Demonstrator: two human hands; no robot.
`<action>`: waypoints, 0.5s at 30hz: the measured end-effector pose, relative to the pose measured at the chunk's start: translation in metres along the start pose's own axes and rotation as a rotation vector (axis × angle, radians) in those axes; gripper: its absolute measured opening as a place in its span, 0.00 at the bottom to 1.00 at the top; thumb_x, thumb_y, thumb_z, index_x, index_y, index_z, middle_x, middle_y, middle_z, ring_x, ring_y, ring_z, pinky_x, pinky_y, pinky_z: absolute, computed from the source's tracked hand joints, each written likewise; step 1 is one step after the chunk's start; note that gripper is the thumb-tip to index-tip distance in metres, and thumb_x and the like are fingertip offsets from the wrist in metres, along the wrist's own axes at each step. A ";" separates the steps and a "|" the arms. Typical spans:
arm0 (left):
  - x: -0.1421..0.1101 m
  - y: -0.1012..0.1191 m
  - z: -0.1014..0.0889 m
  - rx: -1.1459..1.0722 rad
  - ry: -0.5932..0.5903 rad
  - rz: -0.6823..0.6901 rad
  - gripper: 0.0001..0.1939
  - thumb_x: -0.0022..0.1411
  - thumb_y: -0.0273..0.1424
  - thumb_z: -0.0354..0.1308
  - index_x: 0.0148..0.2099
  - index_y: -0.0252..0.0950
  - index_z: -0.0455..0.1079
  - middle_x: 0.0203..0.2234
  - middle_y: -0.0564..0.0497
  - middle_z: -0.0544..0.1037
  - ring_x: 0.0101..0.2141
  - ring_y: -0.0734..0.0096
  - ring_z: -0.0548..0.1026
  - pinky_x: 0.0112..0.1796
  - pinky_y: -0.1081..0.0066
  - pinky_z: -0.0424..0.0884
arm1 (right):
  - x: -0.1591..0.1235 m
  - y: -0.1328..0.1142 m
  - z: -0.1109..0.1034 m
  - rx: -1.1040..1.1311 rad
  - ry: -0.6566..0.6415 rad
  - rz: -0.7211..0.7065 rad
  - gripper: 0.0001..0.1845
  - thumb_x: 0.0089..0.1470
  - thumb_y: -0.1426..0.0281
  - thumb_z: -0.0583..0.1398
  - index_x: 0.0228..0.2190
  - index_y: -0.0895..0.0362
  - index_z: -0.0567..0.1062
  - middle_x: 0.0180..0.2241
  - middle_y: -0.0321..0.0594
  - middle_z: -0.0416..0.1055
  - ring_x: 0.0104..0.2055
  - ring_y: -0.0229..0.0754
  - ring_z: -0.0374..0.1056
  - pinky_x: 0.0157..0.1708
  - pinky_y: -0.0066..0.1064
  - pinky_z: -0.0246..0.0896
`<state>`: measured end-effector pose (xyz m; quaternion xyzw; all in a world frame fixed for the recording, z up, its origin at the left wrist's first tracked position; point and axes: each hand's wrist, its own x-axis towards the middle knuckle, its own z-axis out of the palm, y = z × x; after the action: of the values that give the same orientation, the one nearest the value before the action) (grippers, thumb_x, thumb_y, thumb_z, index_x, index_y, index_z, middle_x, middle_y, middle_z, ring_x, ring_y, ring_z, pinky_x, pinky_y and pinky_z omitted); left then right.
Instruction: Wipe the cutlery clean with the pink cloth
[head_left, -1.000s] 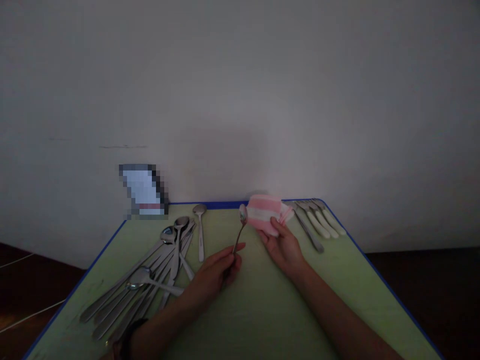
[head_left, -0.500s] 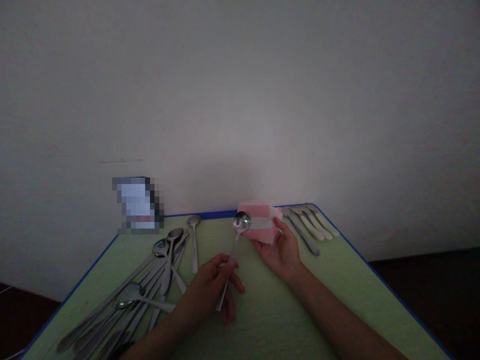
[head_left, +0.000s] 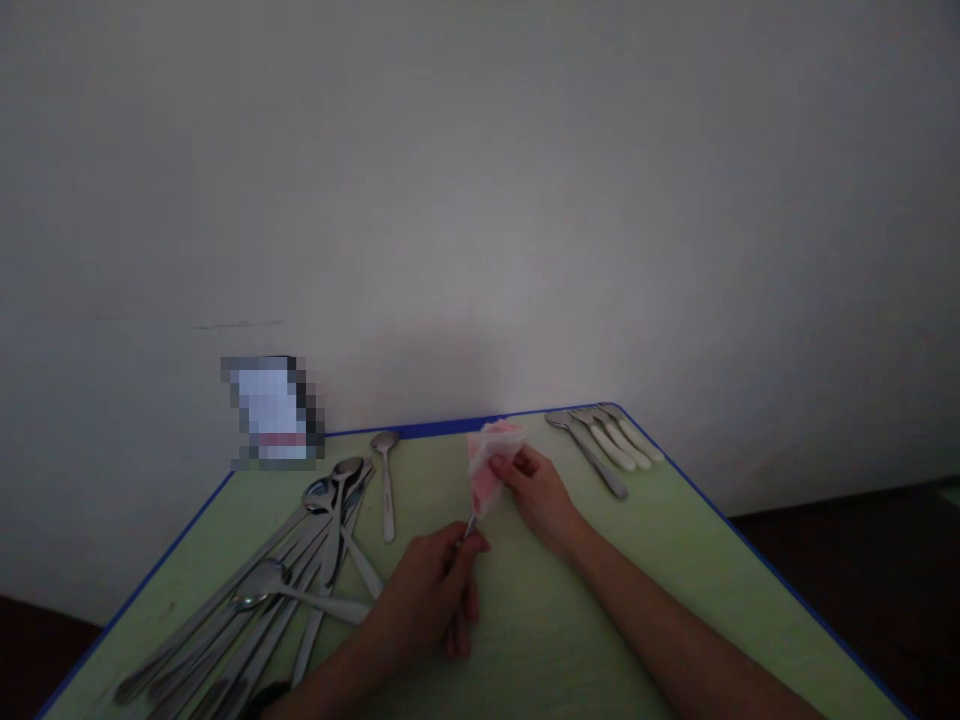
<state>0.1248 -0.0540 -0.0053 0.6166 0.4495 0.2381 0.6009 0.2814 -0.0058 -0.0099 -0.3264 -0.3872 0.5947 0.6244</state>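
My left hand [head_left: 439, 590] is closed round the handle of a metal spoon [head_left: 471, 524], of which only a short stretch shows above the fingers. A pink and white striped cloth [head_left: 491, 465] covers the spoon's bowl. My right hand [head_left: 532, 490] pinches that cloth over the bowl, thumb on the near side. Left of my left hand lies a loose pile of metal cutlery [head_left: 300, 550], spoons among it. One separate spoon [head_left: 387, 490] lies beyond the pile, bowl toward the wall.
At the far right corner of the green table [head_left: 600, 620] lie a metal spoon [head_left: 592, 460] and several white-handled forks [head_left: 616, 445] side by side. A blurred-out upright device [head_left: 270, 410] leans at the back left. A grey wall [head_left: 480, 200] borders the table's far edge.
My right hand has brought the cloth from behind the spoon to wrap over its bowl, hiding it. The left hand keeps its hold on the handle.
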 end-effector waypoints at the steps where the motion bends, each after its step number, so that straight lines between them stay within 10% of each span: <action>1: -0.001 -0.001 0.001 0.028 0.005 0.015 0.20 0.62 0.44 0.44 0.43 0.33 0.65 0.11 0.57 0.70 0.09 0.74 0.68 0.09 0.80 0.60 | 0.000 0.002 -0.001 -0.038 0.012 -0.004 0.10 0.43 0.70 0.65 0.32 0.58 0.76 0.30 0.35 0.76 0.30 0.35 0.67 0.34 0.24 0.61; 15: -0.002 -0.004 -0.001 -0.044 0.014 0.029 0.20 0.63 0.43 0.44 0.48 0.34 0.63 0.13 0.60 0.68 0.08 0.75 0.68 0.08 0.82 0.58 | 0.007 0.001 -0.001 0.237 0.201 -0.007 0.13 0.40 0.73 0.66 0.33 0.57 0.76 0.33 0.37 0.76 0.33 0.36 0.70 0.36 0.26 0.66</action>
<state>0.1220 -0.0554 -0.0088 0.6080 0.4393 0.2607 0.6078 0.2813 0.0011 -0.0109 -0.3067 -0.2510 0.5985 0.6962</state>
